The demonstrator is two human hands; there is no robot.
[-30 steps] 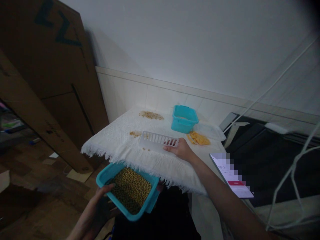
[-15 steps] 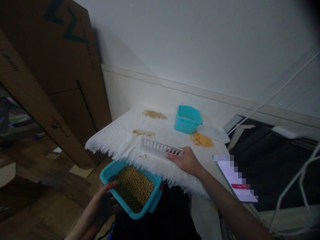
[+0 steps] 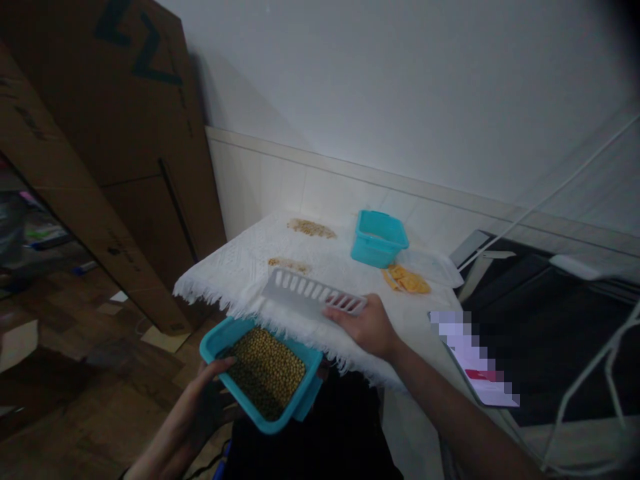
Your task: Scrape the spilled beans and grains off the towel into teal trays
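Note:
My left hand (image 3: 203, 397) grips the near-left rim of a teal plastic tub (image 3: 215, 340) full of soybeans (image 3: 267, 373), held just below the front edge of a small table. The table wears a white fringed cloth (image 3: 235, 270). My right hand (image 3: 367, 327) holds one end of a white slotted plastic panel (image 3: 305, 293), which lies low over the cloth's front edge, right above the tub. Two small heaps of beans (image 3: 310, 228) lie farther back on the cloth.
A second teal tub (image 3: 379, 238) stands at the table's back, with a clear lid (image 3: 430, 265) and yellow pieces (image 3: 407, 280) beside it. A phone (image 3: 475, 363) lies at the right. A big cardboard box (image 3: 95, 147) leans at the left. White wire frame (image 3: 595, 373) far right.
The white slotted panel has slid toward the front-left edge of the cloth, closer over the tub. The tub of soybeans stays held below the edge.

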